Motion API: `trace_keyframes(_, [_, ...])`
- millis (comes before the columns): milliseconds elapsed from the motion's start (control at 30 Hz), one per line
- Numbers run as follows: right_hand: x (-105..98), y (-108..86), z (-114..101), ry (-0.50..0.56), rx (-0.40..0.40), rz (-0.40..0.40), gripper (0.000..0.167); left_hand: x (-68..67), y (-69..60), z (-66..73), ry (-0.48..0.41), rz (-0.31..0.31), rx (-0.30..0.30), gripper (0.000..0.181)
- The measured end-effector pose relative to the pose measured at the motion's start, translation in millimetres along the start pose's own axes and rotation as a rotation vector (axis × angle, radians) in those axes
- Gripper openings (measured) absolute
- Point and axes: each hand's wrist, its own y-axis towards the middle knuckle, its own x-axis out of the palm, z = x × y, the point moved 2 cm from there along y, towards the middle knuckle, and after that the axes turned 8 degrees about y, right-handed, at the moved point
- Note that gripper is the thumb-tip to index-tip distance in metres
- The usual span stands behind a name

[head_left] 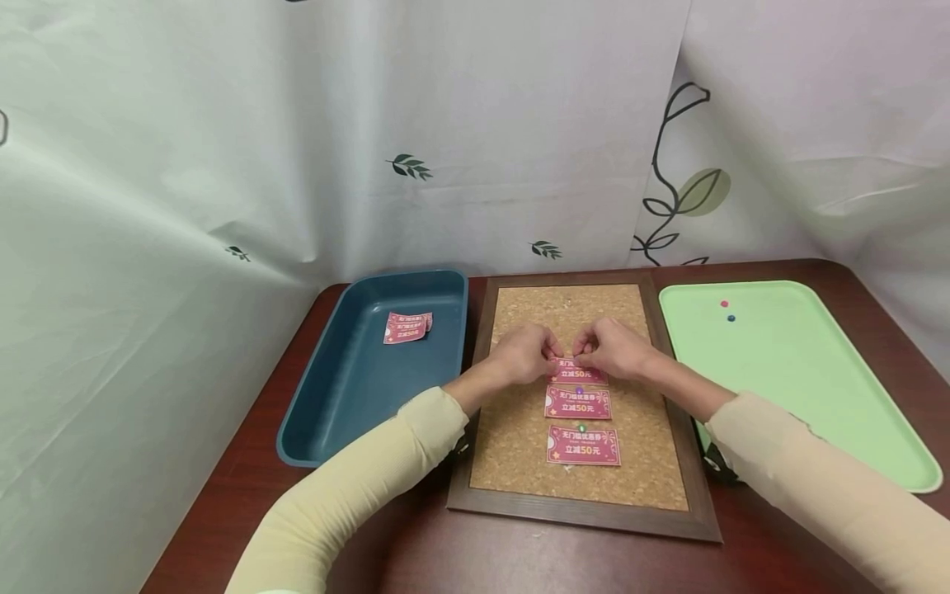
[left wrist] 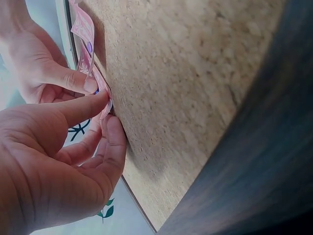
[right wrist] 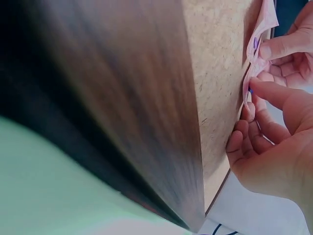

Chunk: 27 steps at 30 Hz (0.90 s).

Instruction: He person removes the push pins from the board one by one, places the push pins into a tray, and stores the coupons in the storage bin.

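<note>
A red coupon (head_left: 582, 374) lies at the top of a column of three on a cork board (head_left: 512, 462). My left hand (head_left: 523, 353) pinches its upper left part between thumb and fingers. At its top edge, my right hand (head_left: 618, 348) holds a small blue pushpin (right wrist: 251, 90) under the thumb, against the paper; the fingers curl by the coupon's edge. Whether the pin's point is in the cork is hidden. Below are a middle coupon (head_left: 578, 403) with a purple pushpin (head_left: 580, 391) and a bottom coupon (head_left: 583, 446) with a green pushpin (head_left: 582, 428).
Left of the board stands a blue tray (head_left: 349, 412) with a few overlapping loose coupons (head_left: 406, 327). To the right, a light green tray (head_left: 809, 371) holds a red pushpin (head_left: 724, 304) and a blue one. A printed white curtain (head_left: 482, 124) hangs behind the table.
</note>
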Motion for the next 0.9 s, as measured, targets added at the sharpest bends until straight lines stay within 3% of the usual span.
trace_keyframes(600, [-4.3,1.3,-0.9,0.052,-0.005,-0.027,0.004,1.7,-0.2,2.0,0.033,-0.005,-0.023,0.009])
trace_keyframes(900, [-5.7,1.8,-2.8,0.018,-0.017,-0.032,0.004,0.1,0.5,2.7,0.035,-0.014,-0.025,0.008])
